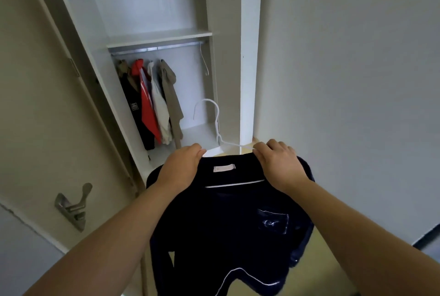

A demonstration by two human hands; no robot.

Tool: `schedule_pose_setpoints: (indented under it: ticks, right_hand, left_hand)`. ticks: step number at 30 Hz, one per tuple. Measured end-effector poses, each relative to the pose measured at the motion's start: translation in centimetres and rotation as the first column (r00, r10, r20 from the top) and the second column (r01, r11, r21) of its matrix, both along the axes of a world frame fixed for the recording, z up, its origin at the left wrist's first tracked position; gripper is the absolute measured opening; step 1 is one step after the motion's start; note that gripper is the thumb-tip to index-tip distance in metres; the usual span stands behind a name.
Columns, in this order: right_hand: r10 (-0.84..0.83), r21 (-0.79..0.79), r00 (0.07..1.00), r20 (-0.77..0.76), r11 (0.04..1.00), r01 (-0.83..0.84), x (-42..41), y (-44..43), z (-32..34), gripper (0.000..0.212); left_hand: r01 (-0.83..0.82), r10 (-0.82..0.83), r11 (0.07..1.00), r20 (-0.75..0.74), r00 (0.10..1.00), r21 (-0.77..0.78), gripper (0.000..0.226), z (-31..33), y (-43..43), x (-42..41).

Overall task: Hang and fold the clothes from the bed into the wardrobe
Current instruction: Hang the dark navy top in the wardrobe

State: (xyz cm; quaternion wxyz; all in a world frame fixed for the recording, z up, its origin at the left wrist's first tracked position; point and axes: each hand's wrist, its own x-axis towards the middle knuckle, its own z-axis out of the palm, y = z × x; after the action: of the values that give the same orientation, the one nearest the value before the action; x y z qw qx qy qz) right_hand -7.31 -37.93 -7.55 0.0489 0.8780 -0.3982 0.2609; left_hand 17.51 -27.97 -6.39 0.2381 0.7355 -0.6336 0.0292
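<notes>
We hold a dark navy shirt (228,219) in front of us, near the open wardrobe (247,57) and not yet inside it. The shirt sits on a white hanger (215,119), whose hook rises above the collar toward the wardrobe opening.

Hand state:
- The left hand (184,164) grips the left shoulder of the shirt, with its fingers curled over the top edge.
- The right hand (277,160) grips the right side of the collar, with its fingers curled over the fabric where the hanger arm enters it.
- The hands are apart, one at each side of the collar.

Shirt appearance:
- The fabric is very dark blue, almost black in this light.
- A small pale label (224,167) sits inside the collar at the back.
- A thin white line of piping runs across just below the label.
- A chest pocket (272,220) on the right carries a pale outline and a small pale mark that we cannot read.
- More white piping curves across the lower part of the shirt, which hangs loosely below our forearms.

Wardrobe interior:
- A metal rail (157,47) runs under a white shelf (159,37).
- Four garments hang at the left end of the rail: a black one (135,105), a red one (146,105), a white one (159,107) and a khaki one (172,103).
- A bare hanger (204,62) hangs at the right end.

A door with a metal handle (73,205) stands on the left.
</notes>
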Motion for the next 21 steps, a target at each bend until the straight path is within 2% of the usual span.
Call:
schedule_pose_setpoints:
  ticks: [3, 6, 7, 10, 11, 13, 15, 17, 18, 21]
  right_hand:
    - [0.014, 0.049, 0.999, 0.032, 0.999, -0.015, 2.8, -2.5, 0.9, 0.030]
    - [0.007, 0.024, 0.996, 0.090, 1.000, -0.009, 5.6, -5.0, 1.0, 0.018]
    - [0.010, 0.039, 0.998, 0.067, 0.999, -0.013, 6.4, -5.9, 0.7, 0.014]
    - [0.010, 0.126, 0.993, -0.116, 0.992, 0.005, 8.7, -9.6, -1.0, 0.018]
    - [0.003, 0.125, 0.991, -0.134, 0.992, 0.014, 9.4, -10.9, -1.5, 0.018]
    - [-0.011, 0.115, 0.994, -0.111, 0.993, 0.024, 11.3, -13.9, -2.1, 0.008]
    - [0.034, 0.166, 0.989, -0.142, 0.986, -0.010, 13.6, -17.0, -2.0, 0.006]
    - [0.101, 0.235, 0.969, -0.224, 0.971, -0.047, 15.3, -20.5, -1.4, 0.008]
    - [0.106, 0.223, 0.966, -0.236, 0.973, -0.052, 15.8, -22.4, -1.1, 0.008]
    - [0.089, 0.161, 0.978, -0.186, 0.985, -0.059, 17.8, -28.0, 0.0, 0.007]
  left_hand:
    - [0.042, -0.042, 0.998, 0.005, 0.999, -0.041, 0.037, 1.3, -3.1, 3.2]
    - [0.053, -0.046, 0.992, 0.065, 0.997, -0.111, 0.038, 1.7, -6.4, 6.3]
    - [0.052, -0.044, 0.996, 0.107, 0.993, -0.077, 0.037, 1.4, -7.5, 7.2]
    - [0.041, -0.099, 0.976, 0.273, 0.957, 0.212, 0.035, 0.5, -11.5, 9.8]
    - [0.036, -0.115, 0.973, 0.340, 0.933, 0.230, 0.036, 0.4, -13.0, 10.9]
    - [0.013, -0.069, 0.991, 0.429, 0.901, 0.132, 0.038, 0.4, -16.3, 13.1]
    - [-0.012, -0.030, 0.995, 0.403, 0.915, 0.100, 0.035, 0.3, -19.6, 14.8]
    - [-0.019, -0.060, 0.980, 0.384, 0.922, 0.198, 0.030, 0.3, -23.0, 16.1]
    - [-0.031, -0.061, 0.976, 0.403, 0.913, 0.217, 0.028, 0.6, -24.7, 16.8]
    - [-0.088, 0.020, 0.986, 0.424, 0.905, 0.140, 0.027, 1.2, -30.1, 19.1]
